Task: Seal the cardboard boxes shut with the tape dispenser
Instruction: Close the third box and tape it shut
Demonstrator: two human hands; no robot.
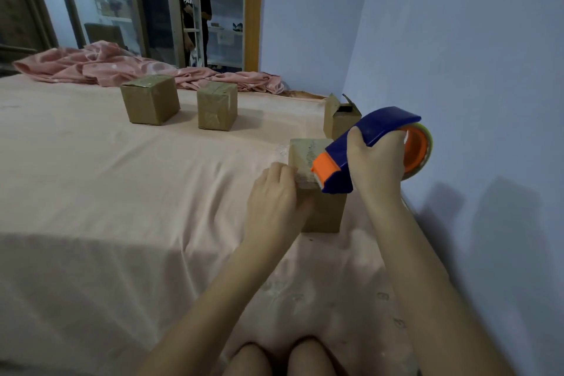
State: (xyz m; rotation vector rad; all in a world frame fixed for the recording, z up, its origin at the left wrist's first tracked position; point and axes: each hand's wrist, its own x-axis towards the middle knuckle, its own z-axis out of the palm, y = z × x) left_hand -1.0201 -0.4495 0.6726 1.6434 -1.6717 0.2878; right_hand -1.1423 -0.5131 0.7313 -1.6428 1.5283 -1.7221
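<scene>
Right hand (377,159) grips tape dispenser (360,146); left hand (274,195) presses box (320,192); no readable labels.

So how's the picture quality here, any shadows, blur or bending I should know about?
Head view: dim, soft indoor light; a broad shadow darkens the near part of the pink sheet, and arm shadows fall on the blue wall. Wide-angle bending curves the window frames at top left. The right hand gripping the tape dispenser looks slightly soft; no strong glare.
</scene>
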